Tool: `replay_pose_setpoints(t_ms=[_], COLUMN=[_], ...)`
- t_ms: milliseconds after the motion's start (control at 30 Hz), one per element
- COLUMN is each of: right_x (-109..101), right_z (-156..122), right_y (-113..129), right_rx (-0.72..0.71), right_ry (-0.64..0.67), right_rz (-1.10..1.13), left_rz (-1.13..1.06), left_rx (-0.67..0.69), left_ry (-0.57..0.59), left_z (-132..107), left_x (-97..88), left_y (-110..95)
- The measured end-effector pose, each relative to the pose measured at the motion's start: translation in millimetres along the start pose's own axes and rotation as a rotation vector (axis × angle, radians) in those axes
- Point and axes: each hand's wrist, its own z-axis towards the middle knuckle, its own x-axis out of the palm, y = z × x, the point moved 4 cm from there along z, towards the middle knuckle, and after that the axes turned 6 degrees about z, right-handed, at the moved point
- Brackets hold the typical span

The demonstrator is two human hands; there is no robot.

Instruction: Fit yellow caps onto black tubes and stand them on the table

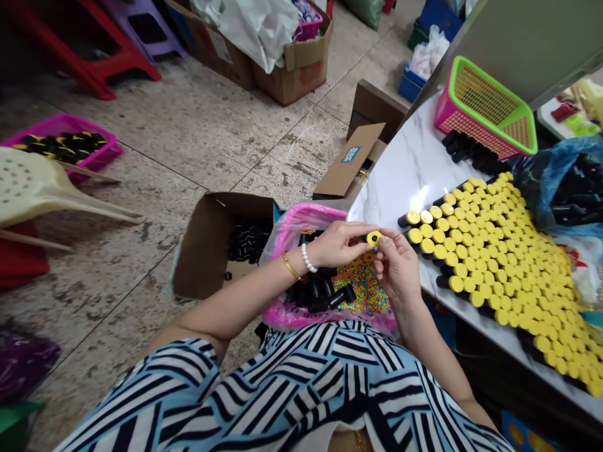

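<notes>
My left hand [335, 245], with a pearl bracelet at the wrist, is closed around a small yellow-ended piece [374, 238] with a dark hole in its face. The rest of that piece is hidden by my fingers. My right hand [399, 263] pinches at the same piece with thumb and fingertips. Both hands are over a pink basin [301, 220] lined with clear plastic. Inside it are small multicoloured beads [360, 289] and several black tubes [320, 294]. On the marble-patterned table to the right lie many black tubes with yellow ends [494, 263], packed in rows.
Left of the basin stands an open cardboard box [200, 251] holding black parts [247, 242]. A green-and-pink basket [494, 107] and a blue plastic bag [541, 169] sit on the table [381, 182]. A pale stool [42, 188] and pink tray [113, 147] are farther left.
</notes>
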Motion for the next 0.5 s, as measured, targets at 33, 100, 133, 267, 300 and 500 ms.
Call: replay_pose_setpoints(t_ms=[33, 100, 133, 267, 300, 500], right_x=[1, 3, 3, 2, 2, 3], right_z=[1, 4, 5, 12, 14, 9], right_y=[1, 3, 3, 4, 4, 0], right_rx=[0.019, 0.048, 0.057, 0.026, 0.003, -0.109], right_ry=[0.010, 0.039, 0.055, 0.043, 0.035, 0.076], right_rz=[-0.028, -0.089, -0.121, -0.254, -0.287, -0.498], left_rz=[0.002, 0.026, 0.046, 0.119, 0.134, 0.189], left_rx=[-0.013, -0.018, -0.004, 0.040, 0.037, 0.072], left_ry=[-0.003, -0.049, -0.081, -0.191, -0.199, -0.044], left_z=[0, -3, -4, -11, -12, -9], left_x=[0.8, 3.7, 6.2, 19.0, 21.3, 17.2], left_y=[0, 0, 0, 1, 3, 13])
